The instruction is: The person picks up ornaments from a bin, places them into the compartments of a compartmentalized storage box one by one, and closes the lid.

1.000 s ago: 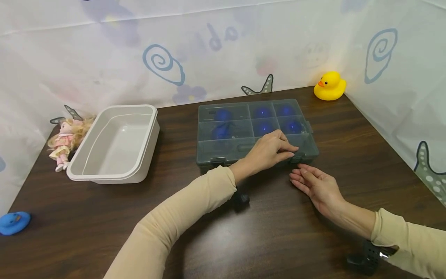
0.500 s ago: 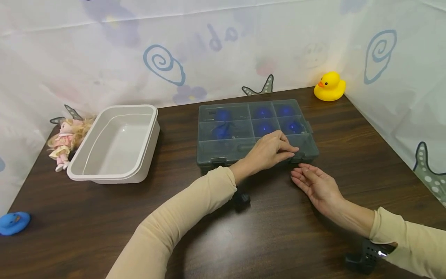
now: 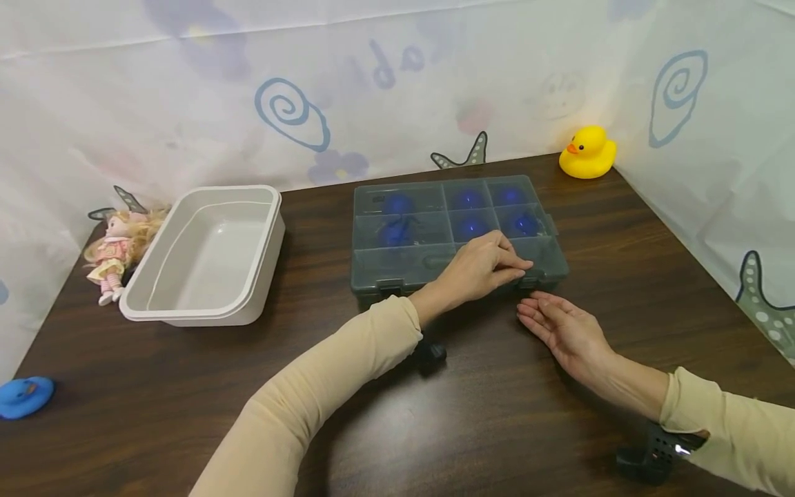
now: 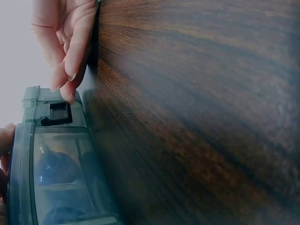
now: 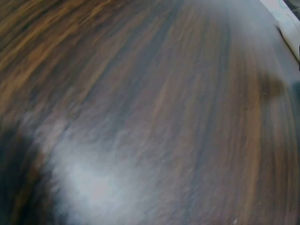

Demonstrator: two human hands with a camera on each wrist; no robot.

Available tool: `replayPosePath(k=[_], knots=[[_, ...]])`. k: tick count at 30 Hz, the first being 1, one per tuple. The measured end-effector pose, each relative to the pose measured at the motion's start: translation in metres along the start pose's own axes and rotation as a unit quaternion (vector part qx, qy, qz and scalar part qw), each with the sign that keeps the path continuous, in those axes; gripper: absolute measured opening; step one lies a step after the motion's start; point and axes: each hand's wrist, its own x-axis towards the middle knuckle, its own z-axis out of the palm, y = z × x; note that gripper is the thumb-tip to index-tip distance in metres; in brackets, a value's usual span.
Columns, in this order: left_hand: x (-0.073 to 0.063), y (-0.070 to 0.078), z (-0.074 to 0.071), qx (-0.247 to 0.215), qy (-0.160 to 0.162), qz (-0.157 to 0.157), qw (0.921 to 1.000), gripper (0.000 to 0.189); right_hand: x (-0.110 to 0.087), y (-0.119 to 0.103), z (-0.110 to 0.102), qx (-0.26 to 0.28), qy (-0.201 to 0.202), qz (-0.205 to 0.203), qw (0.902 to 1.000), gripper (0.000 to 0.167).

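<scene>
A shallow divided storage box [image 3: 400,266] with a see-through grey lid sits at the middle back, lid down. Through the lid show several round blue things [image 3: 470,200]. My left hand [image 3: 475,268] lies over the front right part of the lid, index finger and thumb reaching to the front edge by the right latch [image 4: 59,114]. Palm turned up, my right hand [image 3: 568,338] has its fingertips right at the front right corner, below that latch. In the left wrist view the right fingers [image 4: 72,70] come down close to it. The right wrist view holds only table.
A white plastic basin [image 3: 211,255] stands at the left, with a doll [image 3: 112,255] beside it. A yellow rubber duck [image 3: 589,153] is at the back right corner, a blue duck [image 3: 25,397] at the left edge. Printed cloth [image 3: 360,96] walls the table behind.
</scene>
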Motion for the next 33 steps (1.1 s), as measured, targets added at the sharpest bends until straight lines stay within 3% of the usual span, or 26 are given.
replayPosePath(k=[7,15,21,33], knots=[[0.001,0.001,0.001,0.001,0.006,0.004,1.0,0.024,0.0,0.0,-0.002,-0.012,-0.011,-0.016,0.9997,0.026],[0.0,0.0,0.0,-0.002,0.003,-0.002,1.0,0.024,0.001,0.002,0.001,-0.029,-0.008,-0.032,0.999,0.006],[0.0,-0.001,-0.001,0.002,0.007,-0.014,0.9999,0.024,0.008,-0.001,0.004,-0.043,-0.01,-0.05,0.9978,0.012],[0.001,0.001,-0.004,0.01,-0.006,-0.032,0.9994,0.024,0.019,-0.01,0.009,-0.104,-0.031,-0.029,0.9937,0.027]])
